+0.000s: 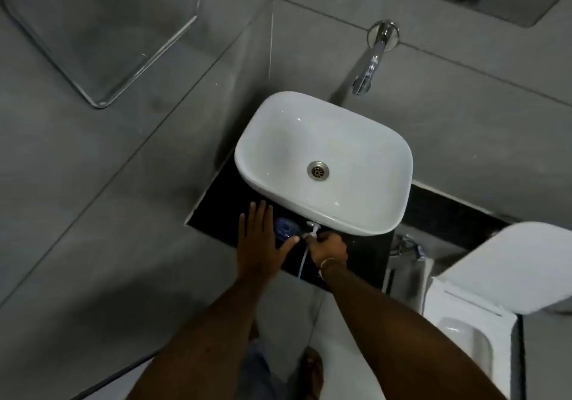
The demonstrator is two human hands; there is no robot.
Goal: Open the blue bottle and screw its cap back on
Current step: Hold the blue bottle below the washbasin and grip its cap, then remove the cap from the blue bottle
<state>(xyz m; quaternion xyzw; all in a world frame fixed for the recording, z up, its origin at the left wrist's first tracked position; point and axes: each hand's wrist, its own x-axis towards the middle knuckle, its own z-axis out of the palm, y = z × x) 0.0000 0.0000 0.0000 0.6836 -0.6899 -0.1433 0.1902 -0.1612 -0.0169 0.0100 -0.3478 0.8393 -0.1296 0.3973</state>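
Note:
The blue bottle (284, 228) stands on the black counter (368, 257), just in front of the white basin. My left hand (260, 241) lies flat against the bottle's left side, fingers straight and apart, thumb stretched across its front. My right hand (329, 249) is closed around the white pump cap (312, 225), right of the bottle. The cap's thin clear tube (302, 262) hangs outside the bottle and runs down toward the counter's front edge. The bottle's lower part is hidden behind my left hand.
The white basin (387, 164) fills the back of the counter, with a chrome wall tap (373, 59) above it. A toilet with a raised lid (507, 269) stands at the right. A glass shelf (102, 43) is on the left wall.

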